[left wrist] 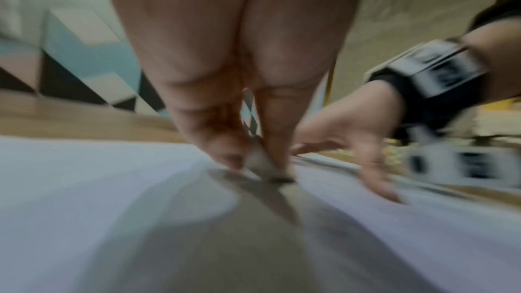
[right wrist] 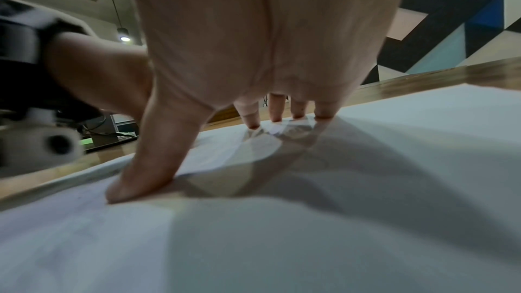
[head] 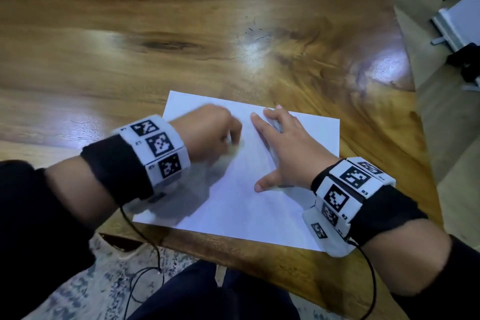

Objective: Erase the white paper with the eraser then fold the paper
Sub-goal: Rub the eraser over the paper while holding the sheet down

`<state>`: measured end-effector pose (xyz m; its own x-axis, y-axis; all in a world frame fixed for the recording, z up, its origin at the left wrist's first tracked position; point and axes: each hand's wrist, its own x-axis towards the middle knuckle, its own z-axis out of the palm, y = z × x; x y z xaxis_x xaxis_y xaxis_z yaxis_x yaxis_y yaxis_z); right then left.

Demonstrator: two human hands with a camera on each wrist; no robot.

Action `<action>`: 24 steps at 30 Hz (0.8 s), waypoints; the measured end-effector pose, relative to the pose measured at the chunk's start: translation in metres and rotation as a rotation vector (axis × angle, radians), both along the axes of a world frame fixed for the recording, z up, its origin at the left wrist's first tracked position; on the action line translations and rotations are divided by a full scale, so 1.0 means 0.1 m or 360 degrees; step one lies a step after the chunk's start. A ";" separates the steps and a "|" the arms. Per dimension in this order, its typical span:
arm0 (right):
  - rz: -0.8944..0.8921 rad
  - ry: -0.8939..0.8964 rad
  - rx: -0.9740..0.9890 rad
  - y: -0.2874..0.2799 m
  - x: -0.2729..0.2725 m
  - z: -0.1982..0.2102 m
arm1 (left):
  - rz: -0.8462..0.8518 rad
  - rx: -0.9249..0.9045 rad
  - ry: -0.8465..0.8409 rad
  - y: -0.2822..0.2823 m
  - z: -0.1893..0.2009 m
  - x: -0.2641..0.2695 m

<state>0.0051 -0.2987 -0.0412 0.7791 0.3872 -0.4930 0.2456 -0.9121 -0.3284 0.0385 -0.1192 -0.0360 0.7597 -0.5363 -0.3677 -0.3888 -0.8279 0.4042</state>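
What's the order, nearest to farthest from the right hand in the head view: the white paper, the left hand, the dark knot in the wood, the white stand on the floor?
1. white paper, under the right hand.
2. left hand, beside it on the paper.
3. dark knot, far left on the table.
4. white stand, far right, off the table.

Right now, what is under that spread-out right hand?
The right hand lies flat on the white paper sheet, fingertips pressing it to the wooden table. Any marks beneath the palm are hidden.
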 end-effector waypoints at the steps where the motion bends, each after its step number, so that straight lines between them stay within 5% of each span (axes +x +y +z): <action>1: -0.0003 0.0003 -0.0005 0.00 0.00 0.00 | 0.0160 -0.0022 -0.0155 0.00 -0.02 0.06; 4: 0.0011 0.0008 -0.0032 0.01 -0.02 0.01 | 0.0205 -0.0192 -0.0362 0.10 -0.11 -0.11; 9: 0.0010 0.0020 -0.0035 0.02 -0.03 0.03 | -0.0264 -0.0263 0.0308 0.24 -0.02 -0.53; 15: -0.0008 0.0003 -0.0018 0.03 -0.03 0.02 | 0.0131 -0.0210 -0.0293 -0.02 -0.07 -0.16; 21: 0.0000 0.0005 -0.0025 0.02 -0.03 0.02 | -0.0339 -0.0299 0.0228 0.11 -0.04 -0.65; 24: -0.0005 -0.0001 -0.0020 0.02 -0.03 0.02 | -0.0117 -0.0233 -0.0012 0.00 -0.04 -0.37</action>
